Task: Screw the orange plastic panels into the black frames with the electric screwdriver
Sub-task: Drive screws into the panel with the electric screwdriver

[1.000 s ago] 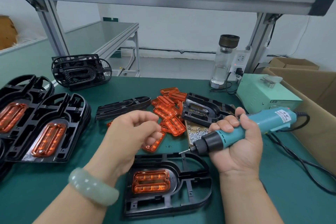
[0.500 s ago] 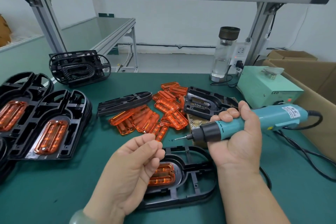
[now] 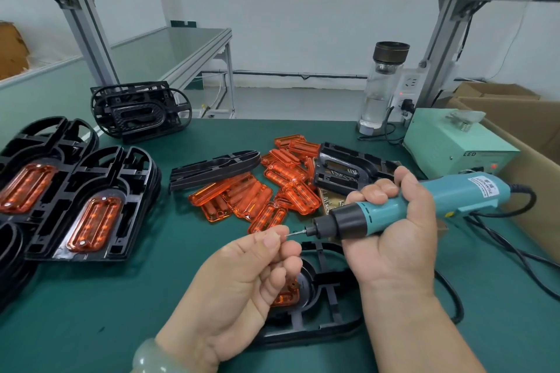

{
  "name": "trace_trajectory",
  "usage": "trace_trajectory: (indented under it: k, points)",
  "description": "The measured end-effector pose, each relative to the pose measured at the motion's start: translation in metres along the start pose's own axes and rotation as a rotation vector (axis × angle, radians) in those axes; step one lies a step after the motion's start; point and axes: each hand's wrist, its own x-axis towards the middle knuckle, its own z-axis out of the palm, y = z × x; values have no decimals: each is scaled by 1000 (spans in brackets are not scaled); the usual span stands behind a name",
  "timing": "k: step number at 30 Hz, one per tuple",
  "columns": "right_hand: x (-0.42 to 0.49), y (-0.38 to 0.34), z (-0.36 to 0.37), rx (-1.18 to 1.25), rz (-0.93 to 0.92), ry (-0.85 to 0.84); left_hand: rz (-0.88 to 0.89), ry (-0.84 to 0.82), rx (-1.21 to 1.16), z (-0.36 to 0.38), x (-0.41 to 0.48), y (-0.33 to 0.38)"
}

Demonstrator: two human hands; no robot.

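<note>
Teal screwdriver (image 3: 454, 194) is being gripped level by the right hand (image 3: 391, 239); the left hand (image 3: 242, 275) is pinching at its bit (image 3: 298, 232), presumably seating a screw, above the frame (image 3: 335, 303).

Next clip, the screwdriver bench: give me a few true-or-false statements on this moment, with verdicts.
1. The right hand holds the electric screwdriver. True.
2. The bit is pressed into the orange panel in the black frame. False: it is in the air above the frame, pointing at the left hand.
3. Loose orange panels lie piled beyond the hands. True.
4. The left hand lies flat on the frame. False: its fingertips pinch what is probably a screw at the bit's tip.
5. The frames stacked at left lack panels. False: the top ones hold orange panels.
</note>
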Motion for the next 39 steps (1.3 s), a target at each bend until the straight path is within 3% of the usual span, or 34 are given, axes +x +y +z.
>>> trace_trajectory:
  k: [17, 39]
  points:
    - [-1, 0, 0, -26, -7, -65, 51, -61, 111, -5, 2, -4]
    - [-5, 2, -1, -118, -89, -188, 457, 60, 679, -11, 5, -8]
